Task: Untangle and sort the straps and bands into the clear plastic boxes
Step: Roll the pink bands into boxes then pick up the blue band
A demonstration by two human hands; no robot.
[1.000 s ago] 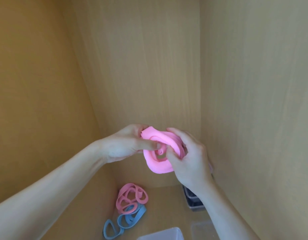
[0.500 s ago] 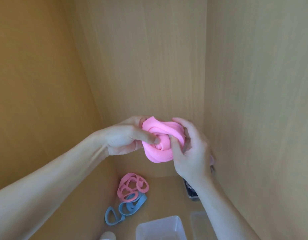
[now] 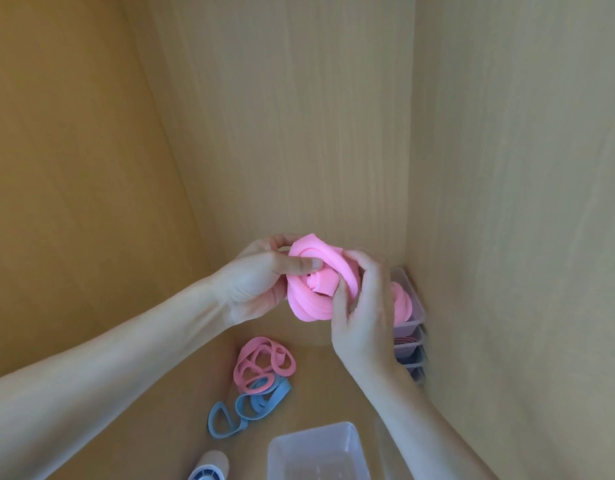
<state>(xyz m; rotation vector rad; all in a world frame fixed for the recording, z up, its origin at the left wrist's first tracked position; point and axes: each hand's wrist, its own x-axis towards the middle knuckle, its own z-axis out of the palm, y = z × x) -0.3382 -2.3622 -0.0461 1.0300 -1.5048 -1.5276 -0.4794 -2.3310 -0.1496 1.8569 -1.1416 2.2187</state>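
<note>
A wide pink band [image 3: 311, 292], wound into a loose coil, is held in the air between both hands. My left hand [image 3: 255, 280] grips its left side with the thumb pressed on the coil's centre. My right hand [image 3: 363, 313] pinches the right side, thumb on the inner end. On the shelf floor below lies a tangle of pink bands [image 3: 262, 362] over blue bands [image 3: 245, 405]. A clear plastic box [image 3: 316, 452] stands open at the bottom. A stack of clear boxes [image 3: 411, 334] sits in the right corner, the top one holding a pink band.
Wooden cabinet walls close in on the left, back and right. A white and blue cylindrical object [image 3: 209, 465] lies at the bottom edge. A clear lid [image 3: 382, 445] lies beside the open box, partly behind my right forearm.
The band is wound tighter into a coil. The view has tilted down, so the stacked boxes and the open box show more fully.
</note>
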